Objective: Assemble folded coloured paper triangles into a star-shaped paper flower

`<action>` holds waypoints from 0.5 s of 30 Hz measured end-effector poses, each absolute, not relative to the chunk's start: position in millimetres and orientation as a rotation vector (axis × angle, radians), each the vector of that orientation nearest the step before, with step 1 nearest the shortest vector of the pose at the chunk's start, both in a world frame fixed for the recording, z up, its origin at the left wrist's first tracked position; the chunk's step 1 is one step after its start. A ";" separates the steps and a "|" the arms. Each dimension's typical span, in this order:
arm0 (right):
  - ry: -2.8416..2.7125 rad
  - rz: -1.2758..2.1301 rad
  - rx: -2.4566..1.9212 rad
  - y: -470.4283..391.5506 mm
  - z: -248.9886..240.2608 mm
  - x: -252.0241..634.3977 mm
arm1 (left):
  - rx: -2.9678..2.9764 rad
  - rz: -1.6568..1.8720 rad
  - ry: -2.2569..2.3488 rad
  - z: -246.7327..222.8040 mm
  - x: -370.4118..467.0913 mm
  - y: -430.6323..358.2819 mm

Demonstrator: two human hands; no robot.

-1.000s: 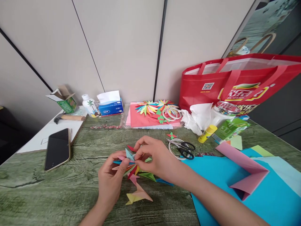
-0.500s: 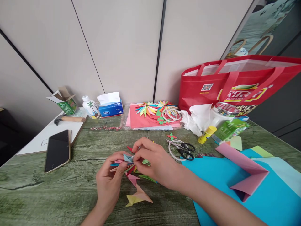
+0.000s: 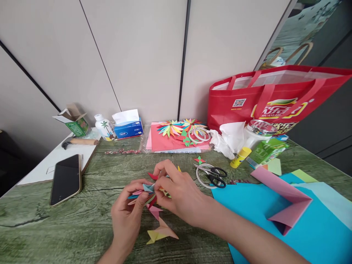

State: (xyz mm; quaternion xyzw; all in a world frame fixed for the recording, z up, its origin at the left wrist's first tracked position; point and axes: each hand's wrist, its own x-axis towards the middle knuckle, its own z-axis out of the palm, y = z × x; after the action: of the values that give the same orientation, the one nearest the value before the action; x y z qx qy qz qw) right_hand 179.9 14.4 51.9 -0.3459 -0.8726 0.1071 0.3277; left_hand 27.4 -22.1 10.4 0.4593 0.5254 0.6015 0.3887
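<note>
Between my two hands is a bundle of folded paper pieces [image 3: 149,188] in light blue, pink, red, blue and green. My left hand [image 3: 127,208] is closed around its left side, thumb in front and fingers behind. My right hand [image 3: 176,190] pinches the right side of the bundle, and its fingers hide part of the folds. A pink folded piece [image 3: 154,212] hangs or lies just below. On the table under the hands lies a peach and yellow folded piece [image 3: 162,233]. Whether these two pieces join the bundle I cannot tell.
Scissors [image 3: 213,173] lie over a white ring on the right, near a yellow glue stick [image 3: 240,157]. Blue paper sheets [image 3: 247,220] and a pink folded strip [image 3: 288,200] cover the right side. A phone [image 3: 66,179] and a hammer [image 3: 79,141] lie left. Paper stars [image 3: 171,128] sit behind.
My right hand has shifted slightly at the bundle, and green pieces that showed beneath it are now mostly hidden. The whole view has moved a little. Both hands keep hold of the paper.
</note>
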 end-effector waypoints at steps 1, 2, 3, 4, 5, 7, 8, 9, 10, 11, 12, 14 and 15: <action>-2.274 0.273 -0.913 14.2 51.5 179.6 | 1.167 1.534 1.327 9.7 26.9 -22.3; -2.263 0.277 -0.917 14.1 51.3 179.5 | 1.168 1.534 1.321 8.9 26.4 -22.4; -2.250 0.290 -0.919 14.1 51.3 179.5 | 1.169 1.533 1.317 8.2 26.0 -22.5; -2.237 0.312 -0.916 14.2 51.6 179.6 | 1.165 1.530 1.310 7.6 25.7 -22.5; -2.224 0.342 -0.913 14.3 52.3 179.8 | 1.158 1.527 1.308 7.2 25.6 -22.3; -2.200 0.422 -0.902 14.4 54.2 180.4 | 1.135 1.523 1.304 7.1 25.8 -21.5; -2.190 0.469 -0.899 14.5 55.2 180.8 | 1.122 1.522 1.303 7.2 26.0 -21.0; -2.180 0.516 -0.898 14.5 56.1 181.2 | 1.111 1.523 1.300 7.4 26.2 -20.5; -2.172 0.562 -0.900 14.5 56.7 181.6 | 1.101 1.521 1.297 7.7 26.3 -20.1; -2.163 0.607 -0.904 14.6 57.1 181.9 | 1.093 1.519 1.291 7.9 26.4 -19.8; -2.154 0.651 -0.906 14.8 57.1 182.2 | 1.085 1.520 1.285 8.1 26.3 -19.6; -2.127 0.733 -0.900 15.4 56.5 182.6 | 1.072 1.522 1.272 7.8 25.8 -19.0; -2.108 0.764 -0.896 15.9 56.1 182.8 | 1.068 1.530 1.268 7.3 25.5 -18.5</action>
State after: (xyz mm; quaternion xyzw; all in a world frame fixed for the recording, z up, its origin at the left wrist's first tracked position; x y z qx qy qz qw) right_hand 182.8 15.9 56.1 -0.3469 -0.8160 0.2958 0.3554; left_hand 25.5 -18.5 7.3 0.4276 0.5080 0.6129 0.4283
